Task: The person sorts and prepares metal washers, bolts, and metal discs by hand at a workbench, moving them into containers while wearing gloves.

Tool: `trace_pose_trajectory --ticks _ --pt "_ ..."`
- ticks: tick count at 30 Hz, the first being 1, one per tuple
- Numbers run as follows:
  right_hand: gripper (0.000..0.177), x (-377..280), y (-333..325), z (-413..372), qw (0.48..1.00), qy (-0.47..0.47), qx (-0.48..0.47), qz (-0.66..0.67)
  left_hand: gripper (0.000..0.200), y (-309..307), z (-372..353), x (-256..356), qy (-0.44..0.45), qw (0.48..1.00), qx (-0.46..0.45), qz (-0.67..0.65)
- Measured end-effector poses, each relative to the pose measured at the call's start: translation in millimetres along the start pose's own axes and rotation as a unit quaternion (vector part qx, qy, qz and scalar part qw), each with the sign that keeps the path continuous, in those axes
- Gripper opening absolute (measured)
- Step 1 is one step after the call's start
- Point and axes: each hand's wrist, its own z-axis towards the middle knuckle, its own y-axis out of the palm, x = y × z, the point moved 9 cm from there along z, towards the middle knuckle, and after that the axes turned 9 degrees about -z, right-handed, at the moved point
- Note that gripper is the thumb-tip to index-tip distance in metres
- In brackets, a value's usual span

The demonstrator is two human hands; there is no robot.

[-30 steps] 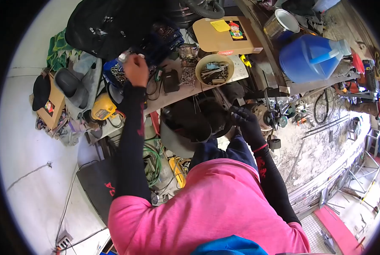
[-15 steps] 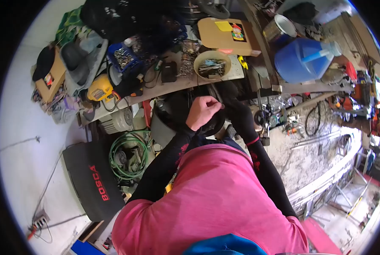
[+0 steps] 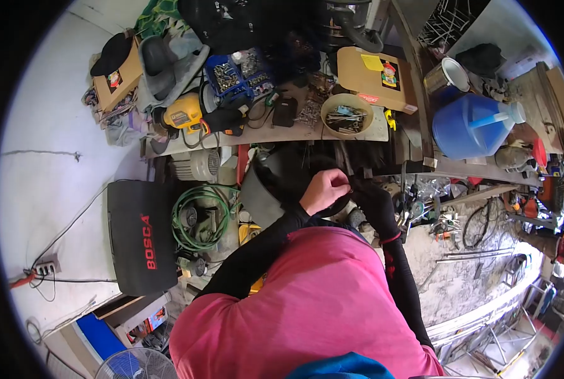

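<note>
Head view: the left hand (image 3: 325, 189), bare, is seen closed in a fingertip pinch at the rim of a dark round part (image 3: 281, 180), which sits just below the board shelf (image 3: 282, 134), near the picture's centre. What is pinched is too small to be made out. The right hand (image 3: 373, 203), in a black glove, is pressed to the same part at three o'clock of the left; whether it grips or only steadies cannot be told.

The dark part is judged rigid, bulky and fairly heavy, best braced at its rim with the whole hand. Anything held in the pinch would be light and easily dropped, so fingertips alone are suited to it.

At twelve o'clock of the hands a yellow bowl (image 3: 346, 117) of metal bits rests on the shelf. A blue box of screws (image 3: 234, 72) is seen at eleven o'clock, a blue jug (image 3: 471, 126) at two o'clock and a coiled green hose (image 3: 200, 218) at nine o'clock.
</note>
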Motion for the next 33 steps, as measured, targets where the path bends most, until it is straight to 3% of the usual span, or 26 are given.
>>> trace_pose_trajectory --ticks 5,7,10,16,18,20,22,26,28,30,32,33 --pt "0.033 17.4 -2.5 2.4 0.999 0.041 0.015 0.002 0.017 3.0 -1.0 20.7 0.042 0.998 0.019 0.048" --pt "0.034 -1.2 -9.7 4.6 0.997 -0.036 0.043 -0.06 0.017 3.7 1.1 26.6 0.094 0.991 0.032 0.085" --pt "0.039 16.8 -12.5 0.9 0.997 0.034 0.062 0.02 0.015 6.1 -0.1 53.4 0.135 0.986 0.034 0.092" --pt "0.042 1.2 -26.8 3.1 0.995 -0.029 0.066 -0.073 0.013 16.8 -1.3 72.8 0.17 0.98 0.025 0.099" --pt "0.042 0.9 -30.1 2.5 0.995 -0.005 0.045 -0.089 0.014 20.6 -0.9 73.0 0.142 0.986 0.014 0.082" --pt "0.042 1.8 -27.5 3.0 0.994 0.015 0.024 -0.104 0.014 26.1 -5.4 87.1 0.245 0.945 0.039 0.213" --pt "0.04 -1.8 -34.2 3.9 0.997 0.014 0.079 0.001 0.015 28.3 -4.2 86.4 0.238 0.945 0.034 0.221" --pt "0.038 -9.7 -35.9 5.9 0.997 -0.013 0.075 -0.024 0.016 35.4 -0.4 75.9 0.218 0.946 -0.002 0.24" --pt "0.036 -4.8 -34.7 2.1 0.997 0.021 0.068 -0.018 0.014 38.3 1.3 73.6 0.229 0.947 -0.005 0.226" --pt "0.039 -5.1 -37.1 -0.4 0.997 0.032 0.065 0.01 0.012 31.5 13.4 69.3 0.183 0.965 -0.015 0.187" --pt "0.04 23.7 -29.1 -6.6 0.984 0.147 0.036 0.092 0.012 7.8 39.3 60.2 0.133 0.979 0.045 0.148" --pt "0.04 31.0 -28.6 -9.6 0.985 0.144 0.039 0.092 0.017 -6.6 58.5 46.1 0.1 0.976 0.079 0.176"
